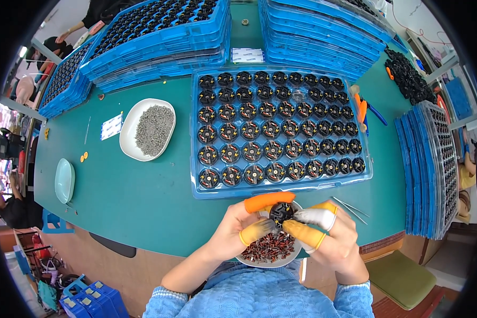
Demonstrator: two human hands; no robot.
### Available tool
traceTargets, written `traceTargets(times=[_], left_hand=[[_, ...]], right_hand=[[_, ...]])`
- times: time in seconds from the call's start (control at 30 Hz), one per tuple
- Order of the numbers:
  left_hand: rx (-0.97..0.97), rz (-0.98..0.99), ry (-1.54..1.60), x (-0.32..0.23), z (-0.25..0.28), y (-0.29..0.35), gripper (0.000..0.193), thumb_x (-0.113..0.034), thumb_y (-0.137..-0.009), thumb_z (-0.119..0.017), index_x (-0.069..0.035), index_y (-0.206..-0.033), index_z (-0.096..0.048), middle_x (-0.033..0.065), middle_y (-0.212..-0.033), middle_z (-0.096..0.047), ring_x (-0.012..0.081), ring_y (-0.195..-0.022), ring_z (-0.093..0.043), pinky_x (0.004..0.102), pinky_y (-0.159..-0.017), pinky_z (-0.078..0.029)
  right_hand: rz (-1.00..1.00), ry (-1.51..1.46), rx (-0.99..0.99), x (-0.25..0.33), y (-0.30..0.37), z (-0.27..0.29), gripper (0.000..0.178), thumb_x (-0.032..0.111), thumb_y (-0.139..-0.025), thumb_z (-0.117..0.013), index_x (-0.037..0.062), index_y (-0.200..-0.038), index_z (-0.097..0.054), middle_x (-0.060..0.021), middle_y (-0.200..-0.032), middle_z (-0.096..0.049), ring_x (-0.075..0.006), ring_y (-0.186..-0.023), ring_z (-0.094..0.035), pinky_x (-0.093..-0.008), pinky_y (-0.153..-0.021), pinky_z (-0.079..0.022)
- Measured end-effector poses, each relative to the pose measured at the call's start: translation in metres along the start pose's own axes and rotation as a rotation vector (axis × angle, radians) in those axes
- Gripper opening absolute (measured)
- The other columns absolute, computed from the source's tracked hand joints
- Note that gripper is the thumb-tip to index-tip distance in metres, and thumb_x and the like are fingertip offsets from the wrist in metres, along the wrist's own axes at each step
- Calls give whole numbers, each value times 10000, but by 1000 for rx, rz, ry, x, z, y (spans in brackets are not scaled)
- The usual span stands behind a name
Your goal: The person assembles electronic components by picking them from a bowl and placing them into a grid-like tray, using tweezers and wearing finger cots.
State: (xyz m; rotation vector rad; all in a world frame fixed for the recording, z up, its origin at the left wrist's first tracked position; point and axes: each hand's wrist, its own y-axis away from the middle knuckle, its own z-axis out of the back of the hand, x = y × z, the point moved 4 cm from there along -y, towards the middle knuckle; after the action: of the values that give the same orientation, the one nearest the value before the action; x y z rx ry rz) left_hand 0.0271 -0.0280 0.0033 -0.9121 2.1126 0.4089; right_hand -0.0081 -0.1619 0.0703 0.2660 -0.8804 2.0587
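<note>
A round black plastic part with small yellow bits on it is held up between my two hands, above a white bowl. My left hand, in orange and yellow finger cots, grips it from the left. From the right, my right hand, in white and yellow finger cots, pinches its edge; the fingertips partly cover it. Small dark-red and black pieces fill the bowl. Just beyond my hands lies a blue tray with rows of similar round black parts.
A white dish of small grey metal pieces stands left, near a pale green dish. Tweezers lie right of my hands. Orange- and blue-handled tools sit beyond them. Stacked blue trays line the back and right.
</note>
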Motion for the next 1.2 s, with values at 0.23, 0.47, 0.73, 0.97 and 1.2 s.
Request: traceTargets(times=[0.23,0.47,0.73,0.97,1.2], left_hand=[[-21,-149,-130,-1,-1,2,478,49,-711,-590,13,-1158,-428,91,-1121,-473,180,-1015,-483,321,-886,-384],[-15,-199,-224,-3,-6,1,421,13,-716,-605,23,-1114,-466,90,-1078,-501,167,-972,-509,302,-869,-393],[-72,-224,-302,-13,-13,3,455,-28,-679,-619,32,-1087,-427,133,-1067,-485,193,-986,-490,310,-848,-387],[-140,-422,-619,-10,-22,7,466,-24,-651,-625,20,-1064,-414,130,-1032,-480,179,-930,-492,288,-814,-386],[-3,-350,-750,-21,-8,6,411,3,-617,-685,25,-987,-506,128,-926,-547,191,-832,-556,291,-738,-443]], right_hand=[[0,-8,-61,3,0,-7,291,26,-507,-660,63,-796,-649,-63,-798,-574,-179,-550,-529,-260,-463,-409],[-514,-786,-112,-24,29,-22,346,-8,-672,-605,20,-952,-403,-87,-839,-528,-165,-709,-558,-294,-606,-483],[-668,-1216,-170,-18,14,-29,440,-30,-621,-674,38,-963,-406,-81,-933,-465,-155,-869,-506,-284,-709,-457],[-550,-1077,-178,-16,17,-30,386,0,-665,-678,18,-983,-461,-81,-967,-525,-144,-876,-536,-300,-723,-483],[-555,-1187,-203,-23,20,-28,415,-3,-661,-683,27,-1002,-448,-86,-999,-503,-156,-912,-518,-308,-723,-475]])
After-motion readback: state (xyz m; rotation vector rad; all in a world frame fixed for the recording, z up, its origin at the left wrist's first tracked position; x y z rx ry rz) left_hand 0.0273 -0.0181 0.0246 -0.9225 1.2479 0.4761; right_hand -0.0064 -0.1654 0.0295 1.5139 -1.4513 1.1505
